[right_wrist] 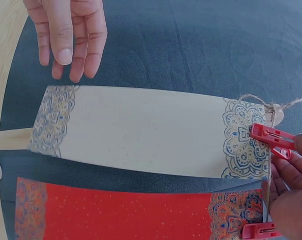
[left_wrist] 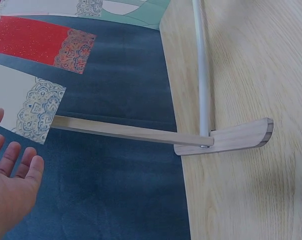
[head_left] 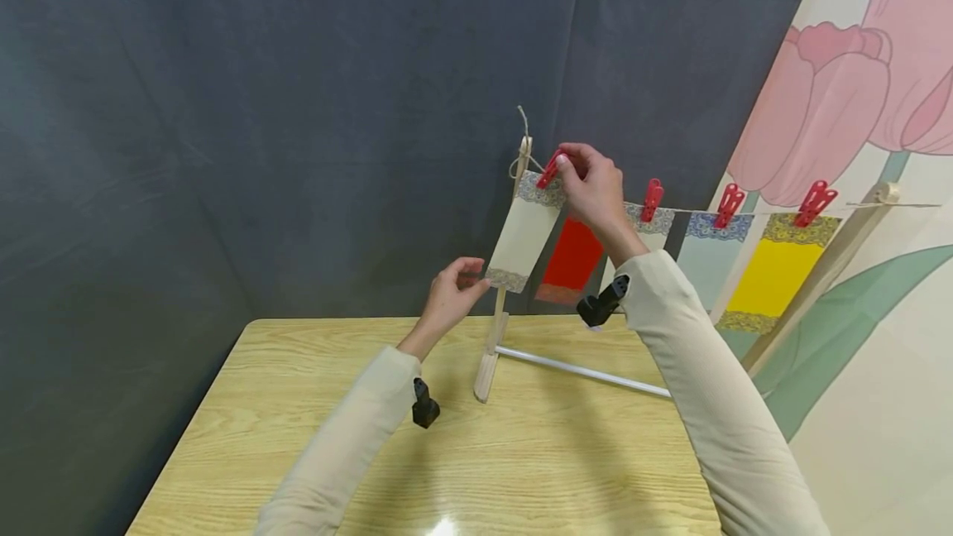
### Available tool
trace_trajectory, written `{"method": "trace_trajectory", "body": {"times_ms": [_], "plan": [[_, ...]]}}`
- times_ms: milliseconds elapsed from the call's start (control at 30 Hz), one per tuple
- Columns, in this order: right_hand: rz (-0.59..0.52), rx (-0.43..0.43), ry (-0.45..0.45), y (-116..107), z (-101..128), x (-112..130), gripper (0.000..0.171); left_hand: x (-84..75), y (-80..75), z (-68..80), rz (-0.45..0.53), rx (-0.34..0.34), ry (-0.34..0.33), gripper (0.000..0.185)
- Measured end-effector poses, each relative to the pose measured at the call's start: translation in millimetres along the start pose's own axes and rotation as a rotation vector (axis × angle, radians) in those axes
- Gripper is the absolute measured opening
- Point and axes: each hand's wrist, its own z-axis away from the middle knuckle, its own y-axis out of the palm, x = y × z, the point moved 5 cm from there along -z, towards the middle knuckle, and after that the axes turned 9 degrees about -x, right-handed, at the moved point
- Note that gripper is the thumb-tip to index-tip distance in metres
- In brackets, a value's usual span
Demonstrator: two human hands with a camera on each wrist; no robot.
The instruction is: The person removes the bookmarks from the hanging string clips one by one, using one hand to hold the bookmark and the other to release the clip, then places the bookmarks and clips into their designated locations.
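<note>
Pinching a red clothespin (head_left: pixel 550 169) at the top of a cream card (head_left: pixel 524 233), the right hand (head_left: pixel 593 189) works at a string (head_left: pixel 752 212) stretched between two wooden posts; the near post (head_left: pixel 500 304) stands on the wooden counter (head_left: pixel 521 453). From the head view, the left hand (head_left: pixel 449 298) hovers just beside the card's lower patterned edge, fingers relaxed and gripping nothing. Further along the string hang a red card (head_left: pixel 572 255), a pale blue card (head_left: pixel 706 259) and a yellow card (head_left: pixel 774 273), each under its own red pin.

At the left wrist, the left hand (left_wrist: pixel 13 190) shows spread fingers, apart from the cream card (left_wrist: pixel 21 102); only here do the post's foot (left_wrist: pixel 230 140) and the white rod (left_wrist: pixel 202 70) joined to it show closely.

At the right wrist, the right hand (right_wrist: pixel 290 195) squeezes the clothespin (right_wrist: pixel 270 137) on the cream card (right_wrist: pixel 146 131) beside the twine knot (right_wrist: pixel 263 102), a detail the others lack. No writing is readable anywhere, only ornamental borders.
</note>
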Motion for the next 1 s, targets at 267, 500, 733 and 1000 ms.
{"method": "trace_trajectory", "body": {"times_ms": [267,500,733,1000], "plan": [[0.008,-0.007,0.011,-0.3,-0.6,-2.9,0.036,1.9,3.9,-1.1,-0.002,-0.003,0.009,0.032],[-0.011,0.008,0.028,1.0,0.0,-1.9,0.035,3.3,5.7,-1.2,-0.009,-0.009,0.03,0.026],[-0.01,0.007,0.035,0.8,-0.1,-3.3,0.036,1.3,6.4,1.2,-0.026,-0.017,0.054,0.015],[-0.013,-0.001,0.049,-1.8,-4.1,0.9,0.035,-5.3,3.4,-1.2,-0.023,-0.016,0.059,0.012]]}}
